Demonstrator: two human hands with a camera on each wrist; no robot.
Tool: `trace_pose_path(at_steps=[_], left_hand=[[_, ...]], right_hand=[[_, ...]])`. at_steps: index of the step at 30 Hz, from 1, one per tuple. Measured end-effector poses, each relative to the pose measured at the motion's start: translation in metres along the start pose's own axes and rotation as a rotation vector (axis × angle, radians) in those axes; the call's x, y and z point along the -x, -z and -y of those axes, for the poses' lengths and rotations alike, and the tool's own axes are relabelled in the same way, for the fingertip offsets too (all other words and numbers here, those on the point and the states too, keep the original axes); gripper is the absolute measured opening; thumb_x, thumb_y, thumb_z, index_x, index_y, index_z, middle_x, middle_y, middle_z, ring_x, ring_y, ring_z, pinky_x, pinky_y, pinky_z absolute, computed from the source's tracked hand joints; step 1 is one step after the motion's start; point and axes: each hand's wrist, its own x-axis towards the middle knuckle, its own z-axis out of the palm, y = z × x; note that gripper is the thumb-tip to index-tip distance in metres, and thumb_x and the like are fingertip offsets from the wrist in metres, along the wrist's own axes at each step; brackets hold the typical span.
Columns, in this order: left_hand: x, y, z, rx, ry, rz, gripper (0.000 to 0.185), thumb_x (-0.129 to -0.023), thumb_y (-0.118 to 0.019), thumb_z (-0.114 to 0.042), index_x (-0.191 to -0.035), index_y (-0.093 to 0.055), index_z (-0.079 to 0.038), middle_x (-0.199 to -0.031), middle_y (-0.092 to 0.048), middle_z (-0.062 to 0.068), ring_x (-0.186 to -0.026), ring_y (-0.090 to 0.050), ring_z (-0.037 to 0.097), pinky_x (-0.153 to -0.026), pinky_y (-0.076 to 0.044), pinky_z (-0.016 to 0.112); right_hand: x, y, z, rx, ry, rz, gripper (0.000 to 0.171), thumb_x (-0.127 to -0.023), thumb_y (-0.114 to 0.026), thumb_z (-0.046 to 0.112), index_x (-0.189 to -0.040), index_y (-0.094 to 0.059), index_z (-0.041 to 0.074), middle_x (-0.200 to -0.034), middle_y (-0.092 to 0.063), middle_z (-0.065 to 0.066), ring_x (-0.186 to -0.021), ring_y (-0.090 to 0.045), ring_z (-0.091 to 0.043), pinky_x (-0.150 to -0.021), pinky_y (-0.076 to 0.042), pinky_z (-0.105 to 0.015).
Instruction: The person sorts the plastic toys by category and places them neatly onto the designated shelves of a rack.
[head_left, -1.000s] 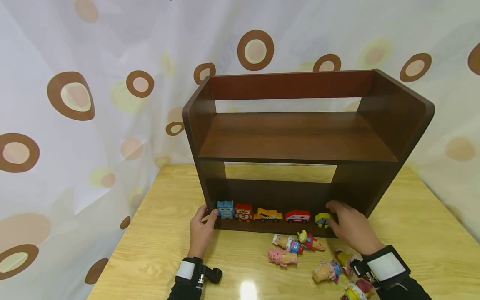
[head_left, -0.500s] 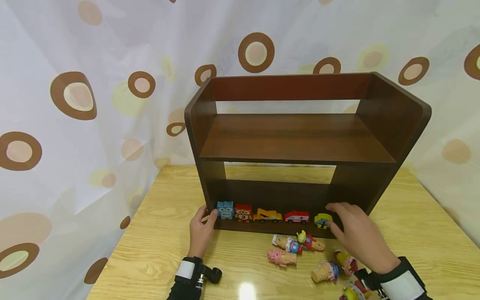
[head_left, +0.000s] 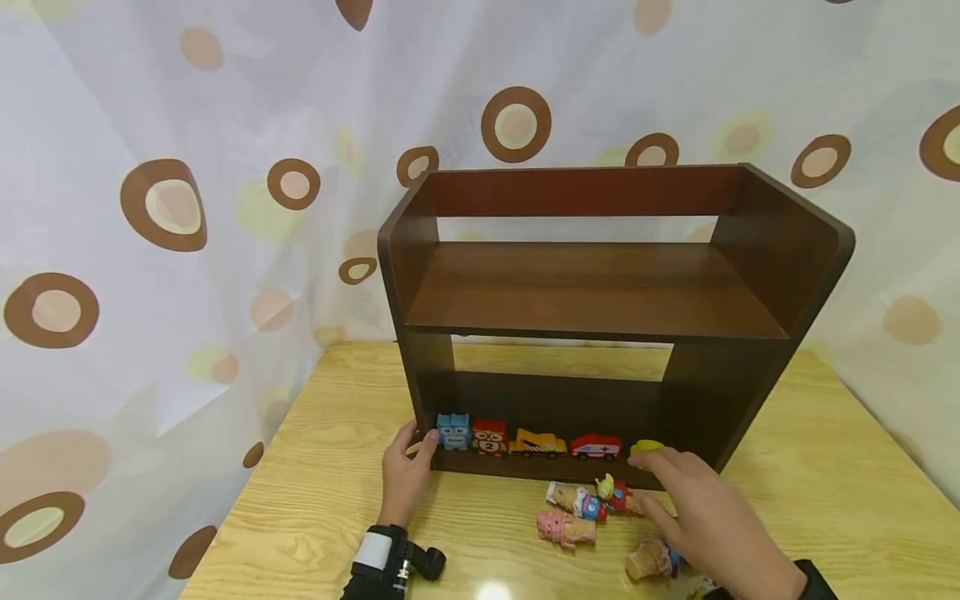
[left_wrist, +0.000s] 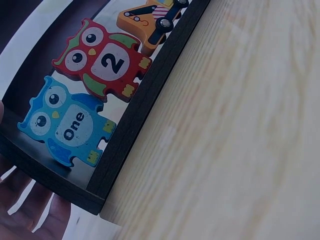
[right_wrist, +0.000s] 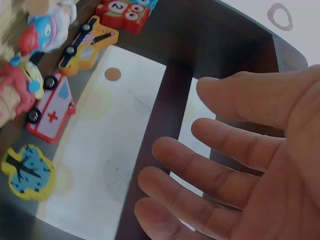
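A dark brown two-tier shelf [head_left: 592,292] stands on the table. My left hand [head_left: 405,477] holds its lower left side panel, thumb in front and fingers along the outside. Along the bottom board stand a blue owl block marked One [left_wrist: 70,122], a red owl block marked 2 [left_wrist: 104,62], an orange-yellow toy truck [head_left: 537,444], a red-and-white toy ambulance [right_wrist: 52,112] and a yellow-and-blue tree block [right_wrist: 31,172]. My right hand [head_left: 712,517] hovers in front of the tree block, partly covering it in the head view. Its fingers are spread and hold nothing.
Several small toy figures lie on the wooden table [head_left: 315,467] before the shelf, among them a pink one [head_left: 564,529] and one in red with a yellow head [head_left: 617,494]. Others are partly hidden under my right hand. A spotted curtain [head_left: 225,333] hangs behind.
My right hand has let go of the tree block and drawn back toward me, over the toy figures. The left hand keeps its hold on the shelf. The head view has tilted slightly upward.
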Motion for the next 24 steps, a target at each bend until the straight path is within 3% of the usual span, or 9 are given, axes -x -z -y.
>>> trace_pose_path(at_steps=[9,16,24], left_hand=[[0.015,0.005,-0.033,0.0,-0.013,0.007,0.037,-0.1,-0.058,-0.016,-0.134,-0.058,-0.001,-0.133,-0.063,0.02,-0.121,-0.058,0.037,-0.1,-0.05,0.054],[0.016,0.004,-0.035,0.022,-0.009,0.003,0.038,-0.1,-0.058,-0.017,-0.135,-0.058,-0.003,-0.135,-0.062,0.019,-0.124,-0.057,0.037,-0.103,-0.048,0.055],[0.014,0.004,-0.035,0.03,-0.007,-0.003,0.037,-0.099,-0.059,-0.016,-0.134,-0.059,-0.003,-0.134,-0.062,0.018,-0.123,-0.057,0.036,-0.103,-0.048,0.055]], right_hand=[[0.003,-0.019,-0.004,-0.026,-0.024,0.081,0.033,-0.085,-0.077,0.026,-0.115,-0.068,0.017,-0.11,-0.072,-0.004,-0.097,-0.069,-0.024,-0.075,-0.058,-0.04],[-0.004,-0.033,-0.012,-0.005,-0.003,0.14,0.029,-0.085,-0.077,0.023,-0.112,-0.069,0.015,-0.105,-0.071,-0.001,-0.095,-0.068,-0.02,-0.076,-0.058,-0.039],[-0.012,-0.047,-0.02,0.007,0.014,0.246,0.032,-0.082,-0.079,0.021,-0.112,-0.067,0.015,-0.095,-0.065,0.005,-0.075,-0.058,-0.006,-0.059,-0.046,-0.023]])
